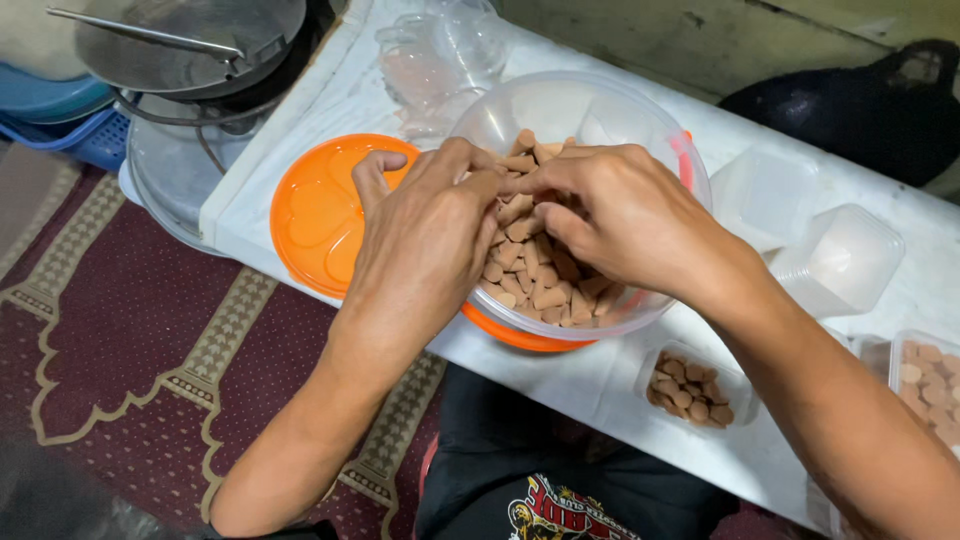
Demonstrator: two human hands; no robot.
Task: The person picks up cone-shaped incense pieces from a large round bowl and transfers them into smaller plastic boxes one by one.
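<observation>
Reaching into a clear plastic tub [590, 110] of brown cookies [530, 270], both hands meet over the pile. Left hand [425, 240] grip pinched on a cookie; right hand [620, 215] grip curled, contents cannot be told. Tub sits at the desk's [345, 95] near edge beside an orange lid [315, 215]. Small filled containers [690, 390] crowd the near right edge, empty ones [845, 260] beyond.

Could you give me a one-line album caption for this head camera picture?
Both hands, left hand and right hand, reach into a clear bowl of brown biscuits beside an orange lid.
</observation>
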